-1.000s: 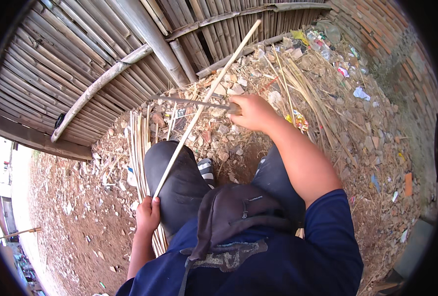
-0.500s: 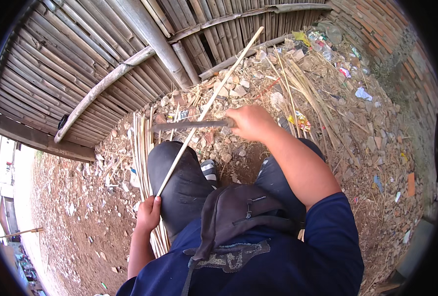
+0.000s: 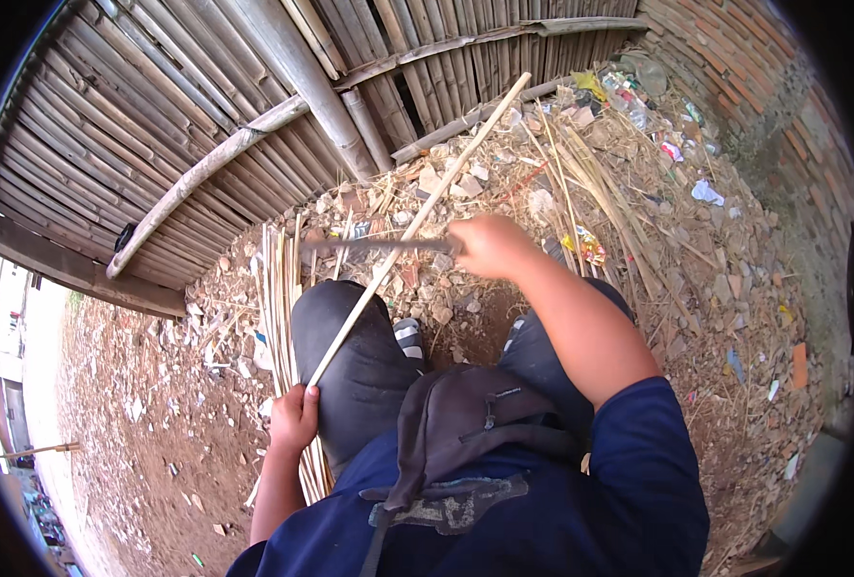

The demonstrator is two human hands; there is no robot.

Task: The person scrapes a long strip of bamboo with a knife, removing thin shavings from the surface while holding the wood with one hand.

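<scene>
My left hand (image 3: 294, 419), beside my left knee, is closed on the near end of a long pale bamboo strip (image 3: 456, 169). The strip slants up and away to the right, across my left thigh, toward the bamboo wall. In front of my knees, my right hand (image 3: 492, 247) is wrapped round the handle of a long dark-bladed knife (image 3: 374, 244). Its blade points left and crosses the strip, slightly blurred; whether it bites into the strip I cannot tell. A bundle of thin bamboo strips (image 3: 279, 298) lies along the outer side of my left leg.
A bamboo-slat wall (image 3: 186, 144) with a thick post rises ahead, and a brick wall (image 3: 744, 72) stands at the right. Loose split bamboo (image 3: 609, 188) lies ahead right among rubble and litter. A dark bag (image 3: 475, 413) rests at my lap.
My right hand and the knife have shifted slightly right. The bamboo strip's far end has dropped a little and moved right. My left hand keeps its hold, barely moved.
</scene>
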